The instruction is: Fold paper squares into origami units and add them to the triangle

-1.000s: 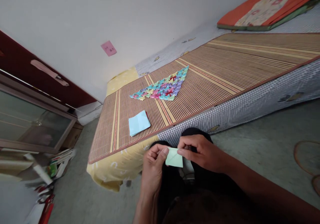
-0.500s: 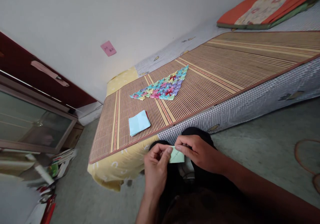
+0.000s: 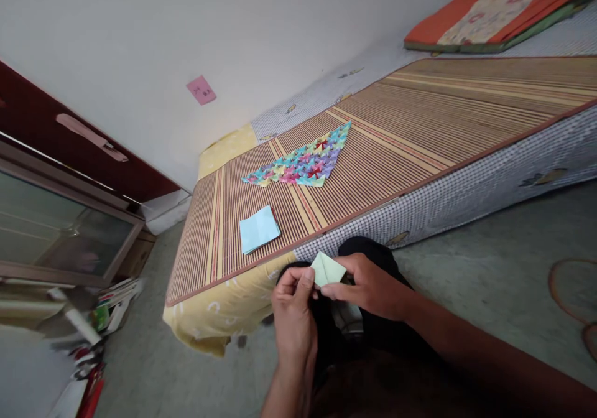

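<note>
A small folded piece of pale green paper [image 3: 327, 270] is held above my lap, its creases showing and one corner turned up. My left hand [image 3: 293, 303] pinches its left corner between thumb and fingers. On the other side my right hand [image 3: 368, 286] grips the lower right edge, thumb below and fingers partly behind the paper. Ahead on the bed mat lies a stack of light blue paper squares [image 3: 260, 230]. Farther back, a triangular array of multicoloured folded paper pieces [image 3: 303, 162] rests on the same mat.
A striped bamboo mat [image 3: 396, 144] covers the bed. Folded orange bedding [image 3: 448, 23] lies at the far right. A pink note [image 3: 201, 89] is stuck to the wall. At left stand a glass-fronted cabinet [image 3: 56, 225] and some floor clutter [image 3: 88, 325]. A cable [image 3: 555, 287] lies on the floor.
The green paper has been turned so a corner points up, and it sits slightly higher. My right hand's grip has moved from its upper edge to its lower right.
</note>
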### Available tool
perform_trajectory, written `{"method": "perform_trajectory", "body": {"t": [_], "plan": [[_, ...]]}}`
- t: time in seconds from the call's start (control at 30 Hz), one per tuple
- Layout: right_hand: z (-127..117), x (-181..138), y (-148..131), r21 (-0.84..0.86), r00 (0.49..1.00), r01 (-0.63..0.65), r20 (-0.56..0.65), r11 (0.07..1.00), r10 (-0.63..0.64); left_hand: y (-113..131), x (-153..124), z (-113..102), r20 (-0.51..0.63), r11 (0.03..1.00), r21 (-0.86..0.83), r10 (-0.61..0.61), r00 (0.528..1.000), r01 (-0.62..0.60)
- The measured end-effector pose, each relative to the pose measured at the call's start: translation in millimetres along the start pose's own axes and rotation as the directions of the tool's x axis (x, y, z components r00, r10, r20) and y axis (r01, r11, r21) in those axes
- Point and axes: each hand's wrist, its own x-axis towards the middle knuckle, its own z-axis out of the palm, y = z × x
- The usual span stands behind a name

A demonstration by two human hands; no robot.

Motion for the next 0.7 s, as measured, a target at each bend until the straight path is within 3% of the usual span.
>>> {"method": "perform_trajectory", "body": {"t": [0.13, 0.33, 0.5, 0.6, 0.7], "plan": [[3, 0, 1, 0.108, 0.995, 0.049, -0.095, 0.993, -0.039, 0, 0, 3, 0.078, 0.998, -0.04, -0.037, 0.996, 0.04], [1, 0, 10, 0.086, 0.962, 0.052, -0.272, 0.995, -0.026, 4, -6, 9, 0.116, 0.996, -0.093, 0.026, 0.993, -0.015], [0, -3, 10, 0.016, 0.948, 0.089, -0.308, 0.996, -0.08, -2, -9, 15, 0.087, 0.986, -0.164, 0.001, 0.996, 0.014], [1, -3, 9, 0.026, 0.943, 0.101, -0.322, 0.995, -0.087, -6, -11, 16, 0.046, 0.993, -0.114, 0.041, 0.998, -0.035], [1, 0, 9, 0.074, 0.951, 0.095, -0.302, 0.993, -0.068, -8, -13, 16, 0.107, 0.998, -0.025, 0.055, 0.993, -0.053]]}}
